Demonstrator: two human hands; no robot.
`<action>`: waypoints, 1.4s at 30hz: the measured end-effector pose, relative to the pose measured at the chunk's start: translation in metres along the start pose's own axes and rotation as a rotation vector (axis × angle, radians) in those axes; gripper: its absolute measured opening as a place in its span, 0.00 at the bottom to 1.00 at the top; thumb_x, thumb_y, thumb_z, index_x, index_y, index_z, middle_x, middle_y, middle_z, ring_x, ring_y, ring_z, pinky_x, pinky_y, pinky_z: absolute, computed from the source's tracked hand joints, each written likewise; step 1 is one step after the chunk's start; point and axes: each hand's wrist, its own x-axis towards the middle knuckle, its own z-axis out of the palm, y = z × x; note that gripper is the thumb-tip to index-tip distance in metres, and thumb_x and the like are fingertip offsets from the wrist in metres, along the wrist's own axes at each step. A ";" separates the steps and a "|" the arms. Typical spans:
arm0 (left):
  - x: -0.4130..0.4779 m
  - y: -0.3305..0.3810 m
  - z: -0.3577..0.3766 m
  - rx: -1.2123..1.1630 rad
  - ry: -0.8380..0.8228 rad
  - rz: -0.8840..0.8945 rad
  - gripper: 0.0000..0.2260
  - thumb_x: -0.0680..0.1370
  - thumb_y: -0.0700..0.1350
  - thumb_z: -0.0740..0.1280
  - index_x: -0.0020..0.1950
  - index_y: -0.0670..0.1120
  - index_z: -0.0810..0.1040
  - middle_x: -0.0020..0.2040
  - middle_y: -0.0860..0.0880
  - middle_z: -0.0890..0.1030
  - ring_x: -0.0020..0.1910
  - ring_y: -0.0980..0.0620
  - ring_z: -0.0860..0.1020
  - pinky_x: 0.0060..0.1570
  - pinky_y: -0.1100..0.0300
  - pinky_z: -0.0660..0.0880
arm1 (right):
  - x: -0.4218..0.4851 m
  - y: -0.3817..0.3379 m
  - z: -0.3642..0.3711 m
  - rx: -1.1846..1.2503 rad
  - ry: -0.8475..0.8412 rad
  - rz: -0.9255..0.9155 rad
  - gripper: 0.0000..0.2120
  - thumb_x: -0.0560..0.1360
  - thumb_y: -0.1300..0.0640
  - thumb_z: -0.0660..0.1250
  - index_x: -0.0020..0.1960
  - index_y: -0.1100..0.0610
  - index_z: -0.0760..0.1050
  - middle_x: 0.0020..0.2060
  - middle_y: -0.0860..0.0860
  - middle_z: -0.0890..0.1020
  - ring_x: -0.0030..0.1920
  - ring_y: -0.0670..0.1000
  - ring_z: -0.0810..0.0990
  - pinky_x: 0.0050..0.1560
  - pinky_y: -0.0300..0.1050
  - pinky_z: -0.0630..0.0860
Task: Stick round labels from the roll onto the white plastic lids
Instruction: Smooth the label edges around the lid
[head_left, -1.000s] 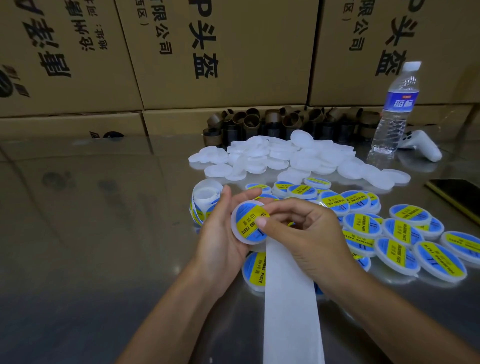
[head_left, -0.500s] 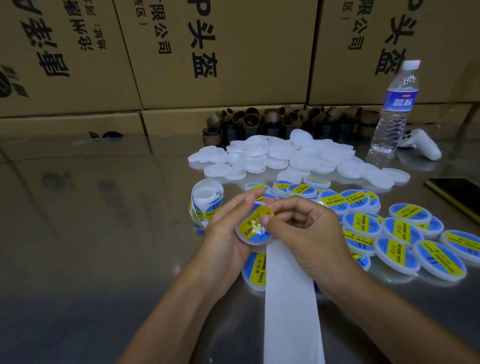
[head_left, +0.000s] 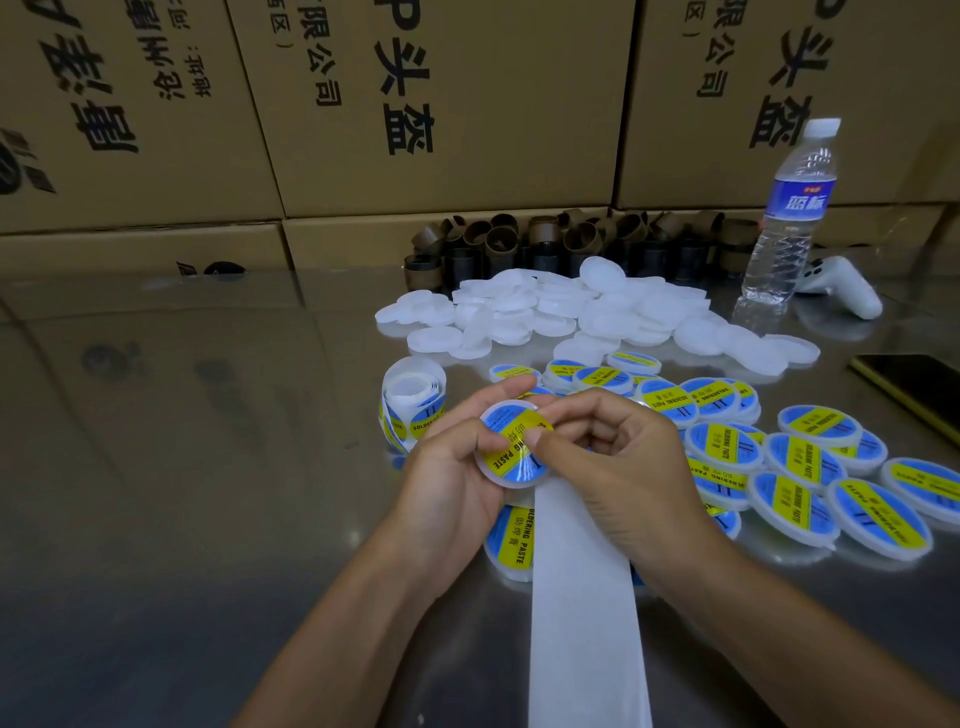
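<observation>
**A:** Where's the lid being worked on?

**B:** The round white plastic lid (head_left: 511, 452) is held above the table between both hands. Its blue-and-yellow round label (head_left: 500, 461) faces the camera. A round lid has no long axis, but the label's yellow band runs from lower left to upper right.

**A:** And the hands?

**B:** The left hand (head_left: 449, 473) grips the rim with its thumb on the label. The right hand (head_left: 623, 467) pinches the lid, its thumb pressing the label's face.

**A:** What's around them?

**B:** A shiny steel table (head_left: 182, 467), with the label roll (head_left: 413, 400) left of the hands. A white backing strip (head_left: 582, 597) trails toward the camera. Bare white lids (head_left: 571, 312) are heaped behind, labelled lids (head_left: 789, 467) lie to the right, and printed cardboard boxes (head_left: 441, 104) are stacked along the back.
</observation>
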 end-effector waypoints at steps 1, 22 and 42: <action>0.000 0.000 0.000 -0.004 -0.001 0.001 0.23 0.64 0.33 0.56 0.57 0.37 0.77 0.55 0.35 0.81 0.54 0.38 0.80 0.57 0.49 0.76 | 0.000 0.000 0.000 -0.001 0.002 0.000 0.11 0.68 0.68 0.73 0.34 0.54 0.79 0.35 0.59 0.83 0.34 0.47 0.79 0.40 0.35 0.77; 0.001 -0.005 -0.003 0.109 -0.009 0.104 0.15 0.70 0.37 0.62 0.56 0.41 0.78 0.47 0.43 0.84 0.44 0.48 0.84 0.42 0.58 0.81 | 0.001 -0.001 -0.004 -0.023 0.033 0.010 0.06 0.71 0.63 0.71 0.36 0.57 0.81 0.24 0.46 0.80 0.25 0.41 0.77 0.30 0.29 0.71; -0.001 -0.007 -0.003 0.178 -0.055 0.105 0.14 0.71 0.39 0.63 0.56 0.42 0.78 0.48 0.45 0.84 0.45 0.48 0.83 0.50 0.56 0.79 | -0.002 0.014 -0.005 -0.692 0.045 -0.360 0.07 0.75 0.53 0.65 0.42 0.48 0.67 0.29 0.39 0.74 0.31 0.44 0.72 0.32 0.37 0.65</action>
